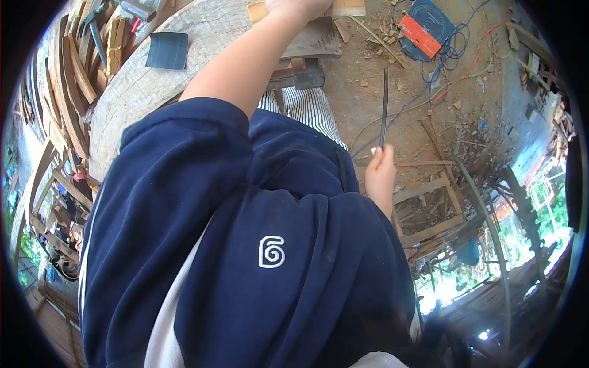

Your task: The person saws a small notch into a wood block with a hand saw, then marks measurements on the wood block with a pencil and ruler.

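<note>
At the top edge my left hand (297,6) is on a light wooden piece (348,7); its fingers are cut off or hidden, so its grip cannot be made out. To the right of my body, my right hand (380,172) is closed around the lower end of a thin dark rod (384,104), which points up and away. Below the wooden piece lies a worn block of wood (310,43), with a dark flat-ended object (310,76) beneath it.
A curved dark sheet (167,51) lies on the pale wooden surface (126,86). Wood strips (76,73) and a hammer (95,34) are at left. At right are a dark disc with a red label (423,30), blue cable (451,52), wood scraps and a wooden frame (432,227).
</note>
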`<action>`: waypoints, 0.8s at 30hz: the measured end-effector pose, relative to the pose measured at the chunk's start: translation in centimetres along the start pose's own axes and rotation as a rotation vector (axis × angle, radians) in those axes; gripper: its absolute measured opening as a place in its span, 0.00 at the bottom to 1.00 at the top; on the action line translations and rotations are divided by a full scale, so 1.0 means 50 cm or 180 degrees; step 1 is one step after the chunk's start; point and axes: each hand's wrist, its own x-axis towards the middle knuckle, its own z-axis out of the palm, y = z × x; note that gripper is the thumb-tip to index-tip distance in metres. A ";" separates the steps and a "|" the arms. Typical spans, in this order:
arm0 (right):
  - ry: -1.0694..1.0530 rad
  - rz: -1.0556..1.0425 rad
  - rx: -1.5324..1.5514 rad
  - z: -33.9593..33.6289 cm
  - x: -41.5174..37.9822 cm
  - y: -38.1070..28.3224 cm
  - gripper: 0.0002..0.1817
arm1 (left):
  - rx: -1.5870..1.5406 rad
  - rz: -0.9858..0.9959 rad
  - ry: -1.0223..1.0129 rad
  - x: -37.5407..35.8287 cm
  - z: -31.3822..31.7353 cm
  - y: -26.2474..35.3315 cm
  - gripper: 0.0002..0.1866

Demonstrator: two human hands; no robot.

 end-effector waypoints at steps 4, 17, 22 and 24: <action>0.0412 -0.0932 0.0693 0.021 0.056 -0.075 0.11 | -0.0027 0.0112 0.0146 0.000 0.005 -0.003 0.24; 0.0511 -0.1508 0.0764 0.115 0.194 -0.193 0.11 | -0.0026 0.0091 0.0205 0.000 0.009 0.000 0.23; 0.0438 -0.1572 0.0456 0.128 0.227 -0.225 0.10 | 0.0087 -0.0021 0.0223 0.003 0.011 0.002 0.23; 0.0457 -0.1603 0.0417 0.134 0.234 -0.227 0.10 | 0.0022 -0.0020 0.0229 0.001 0.012 -0.001 0.23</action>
